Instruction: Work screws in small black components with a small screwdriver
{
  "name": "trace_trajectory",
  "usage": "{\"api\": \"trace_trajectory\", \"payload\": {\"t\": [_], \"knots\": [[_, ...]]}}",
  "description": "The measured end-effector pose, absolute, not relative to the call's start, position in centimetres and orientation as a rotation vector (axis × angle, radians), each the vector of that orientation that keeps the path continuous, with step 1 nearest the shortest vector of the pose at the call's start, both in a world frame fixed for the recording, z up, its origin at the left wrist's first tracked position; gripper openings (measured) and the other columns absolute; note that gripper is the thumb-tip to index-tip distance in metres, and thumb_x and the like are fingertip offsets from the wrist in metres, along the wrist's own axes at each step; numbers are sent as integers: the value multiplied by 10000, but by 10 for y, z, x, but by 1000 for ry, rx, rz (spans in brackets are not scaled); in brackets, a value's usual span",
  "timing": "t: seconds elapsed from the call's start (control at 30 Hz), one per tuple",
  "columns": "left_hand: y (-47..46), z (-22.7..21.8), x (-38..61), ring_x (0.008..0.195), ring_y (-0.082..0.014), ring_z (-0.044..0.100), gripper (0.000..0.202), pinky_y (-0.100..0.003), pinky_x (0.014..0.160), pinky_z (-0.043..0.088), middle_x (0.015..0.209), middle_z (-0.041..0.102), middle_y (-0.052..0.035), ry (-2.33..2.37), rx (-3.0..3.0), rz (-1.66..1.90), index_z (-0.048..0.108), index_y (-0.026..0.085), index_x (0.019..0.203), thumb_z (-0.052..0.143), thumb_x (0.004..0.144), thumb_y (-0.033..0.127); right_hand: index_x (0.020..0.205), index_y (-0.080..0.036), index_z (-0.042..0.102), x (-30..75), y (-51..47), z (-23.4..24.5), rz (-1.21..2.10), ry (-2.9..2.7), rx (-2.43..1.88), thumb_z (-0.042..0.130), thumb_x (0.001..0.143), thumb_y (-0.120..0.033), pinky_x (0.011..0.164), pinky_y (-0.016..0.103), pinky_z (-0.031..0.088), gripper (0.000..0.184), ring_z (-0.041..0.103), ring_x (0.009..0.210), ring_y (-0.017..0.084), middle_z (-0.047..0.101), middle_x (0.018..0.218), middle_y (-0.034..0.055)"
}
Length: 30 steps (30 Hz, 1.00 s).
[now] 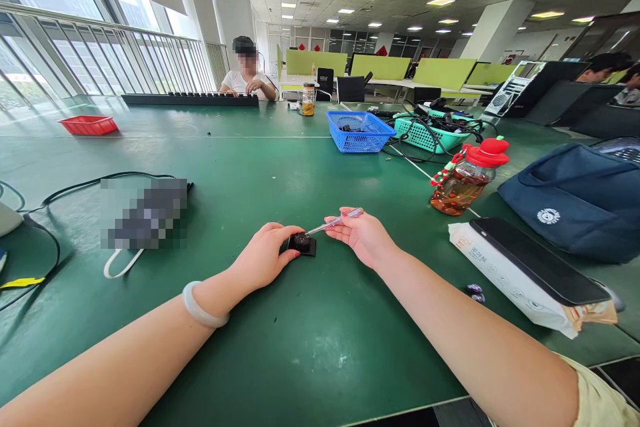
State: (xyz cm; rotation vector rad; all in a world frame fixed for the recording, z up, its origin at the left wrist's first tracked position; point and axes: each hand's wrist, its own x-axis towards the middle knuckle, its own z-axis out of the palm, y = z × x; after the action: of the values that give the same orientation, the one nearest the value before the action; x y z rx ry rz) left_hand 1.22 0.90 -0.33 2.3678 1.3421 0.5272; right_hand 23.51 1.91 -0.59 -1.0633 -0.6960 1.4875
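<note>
A small black square part with a round raised piece [303,244] rests on the green table in front of me. My left hand [269,252] is closed on its left side, thumb and fingers gripping the edge. In my right hand [361,233] is a screwdriver [330,223] with a clear, pinkish handle and a thin metal shaft. Its tip points down to the left and meets the top of the black part, or comes very near it. A pale bangle [200,307] circles my left wrist.
Around the green table [240,173] are a red tray [89,125], blue basket [359,132], teal basket [430,133] with cables, red-capped bottle [463,180], phone [540,260] on a tissue pack [510,280], and navy bag [575,200]. A person [247,73] sits across.
</note>
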Motion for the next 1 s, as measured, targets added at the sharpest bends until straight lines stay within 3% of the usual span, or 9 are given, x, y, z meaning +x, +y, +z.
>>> {"api": "trace_trajectory", "payload": {"t": [0.27, 0.57, 0.8, 1.0], "knots": [[9, -2, 13, 1186, -285, 543, 373, -442, 1005, 484, 1155, 685, -78, 1340, 2390, 504, 619, 249, 1229, 538, 870, 313, 884, -221, 509, 236, 17, -4, 1405, -708, -1073, 638, 804, -115, 873, 405, 571, 185, 735, 780, 192, 757, 786, 52], [10, -4, 13, 1178, -282, 545, 370, -438, 1009, 480, 1157, 681, -79, 1329, 2400, 516, 621, 242, 1227, 540, 872, 310, 885, -203, 523, 236, 18, -3, 1425, -761, -1099, 646, 829, -143, 798, 365, 590, 148, 725, 714, 184, 750, 785, 61], [11, -6, 12, 1180, -274, 540, 374, -431, 1018, 475, 1169, 678, -72, 1324, 2415, 518, 614, 248, 1239, 539, 878, 313, 944, -187, 538, 237, 20, -7, 1422, -764, -1151, 641, 892, -256, 704, 308, 608, 135, 725, 671, 174, 734, 746, 55], [12, -8, 11, 1187, -275, 540, 374, -439, 1015, 480, 1166, 680, -71, 1321, 2415, 532, 616, 252, 1237, 541, 876, 314, 930, -182, 504, 235, 19, -4, 1454, -684, -1131, 569, 913, -158, 706, 318, 609, 71, 735, 682, 187, 747, 764, 90]]}}
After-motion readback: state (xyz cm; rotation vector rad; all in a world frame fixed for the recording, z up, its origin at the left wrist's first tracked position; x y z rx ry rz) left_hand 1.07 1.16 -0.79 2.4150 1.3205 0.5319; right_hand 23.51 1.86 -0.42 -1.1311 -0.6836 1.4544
